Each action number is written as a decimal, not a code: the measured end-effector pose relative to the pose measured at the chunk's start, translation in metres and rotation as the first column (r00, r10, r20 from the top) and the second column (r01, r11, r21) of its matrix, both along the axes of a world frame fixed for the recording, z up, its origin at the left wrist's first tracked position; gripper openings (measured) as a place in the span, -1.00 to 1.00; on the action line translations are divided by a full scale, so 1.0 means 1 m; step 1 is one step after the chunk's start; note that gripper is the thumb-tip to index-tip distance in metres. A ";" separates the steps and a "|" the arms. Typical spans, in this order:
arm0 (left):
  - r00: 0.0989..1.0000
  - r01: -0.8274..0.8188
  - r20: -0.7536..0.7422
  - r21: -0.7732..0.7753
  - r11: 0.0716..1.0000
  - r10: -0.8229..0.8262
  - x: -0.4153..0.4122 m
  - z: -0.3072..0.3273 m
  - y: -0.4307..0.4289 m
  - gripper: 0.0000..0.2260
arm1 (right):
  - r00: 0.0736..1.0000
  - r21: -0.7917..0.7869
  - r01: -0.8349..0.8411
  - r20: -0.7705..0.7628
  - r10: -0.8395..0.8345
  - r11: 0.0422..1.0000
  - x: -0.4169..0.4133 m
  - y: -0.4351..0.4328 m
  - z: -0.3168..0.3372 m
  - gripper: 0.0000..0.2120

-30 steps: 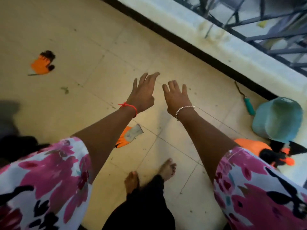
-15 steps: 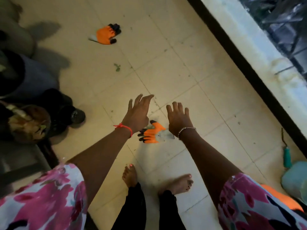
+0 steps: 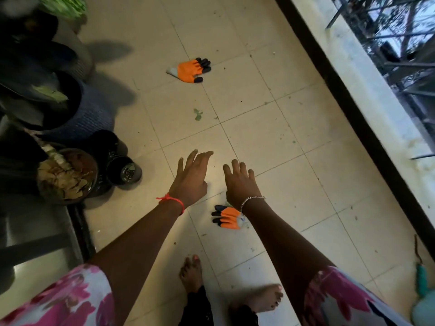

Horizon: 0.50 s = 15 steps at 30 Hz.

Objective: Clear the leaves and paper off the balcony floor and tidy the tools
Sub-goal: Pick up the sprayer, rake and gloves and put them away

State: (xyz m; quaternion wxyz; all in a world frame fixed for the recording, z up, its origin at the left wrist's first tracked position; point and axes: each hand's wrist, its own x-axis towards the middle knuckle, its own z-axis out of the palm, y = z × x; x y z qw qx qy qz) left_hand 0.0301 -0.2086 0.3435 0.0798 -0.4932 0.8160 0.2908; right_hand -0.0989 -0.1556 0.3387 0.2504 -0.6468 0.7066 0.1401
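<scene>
We see one tiled floor (image 3: pixel 294 161), pale and speckled with grit, and one white ledge (image 3: pixel 367 90) with a black skirting running down its right side. Along the left edge we count four pots we can be sure of: a grey pot (image 3: pixel 77 50), a ribbed dark pot (image 3: pixel 94 114), a pot of dry brown leaves (image 3: pixel 68 177) and a small black pot (image 3: pixel 123 170).

Two bare arms in floral sleeves reach forward. The left hand (image 3: pixel 190 180) and the right hand (image 3: pixel 240 182) hang palm-down over the tiles, fingers spread, gripping nothing. Below them stand two bare feet.

Two orange gloves with black fingertips lie flat on the floor. The far glove (image 3: pixel 189 71) lies well ahead of the hands, and the near glove (image 3: pixel 227 217) is just beside the right wrist, partly hidden by it. One green-handled tool (image 3: pixel 422 278) lies near the skirting at the right edge. One green leaf (image 3: pixel 197 114) sits between the far glove and the hands.

A second ago we faced the ledge, with a teal bucket in plain view and the pots out of sight. The view has since swung left. The far glove has gone from the left edge to top centre, and the near glove has passed from under the left forearm to the right wrist. Both hands are as spread and empty as before.
</scene>
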 end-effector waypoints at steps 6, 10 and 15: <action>0.996 0.090 0.008 -0.007 0.996 -0.090 -0.015 0.001 0.000 -0.34 | 0.993 -0.024 0.078 0.095 -0.075 0.997 -0.004 0.001 0.003 -0.43; 0.986 0.166 -0.015 0.028 0.986 -0.166 -0.051 0.001 0.018 -0.34 | 0.981 -0.022 0.166 0.110 -0.162 0.986 -0.028 0.029 0.000 -0.44; 0.921 0.390 -0.028 0.077 0.918 -0.389 -0.121 -0.003 0.072 -0.34 | 0.891 -0.005 0.439 0.134 -0.434 0.899 -0.080 0.099 -0.014 -0.45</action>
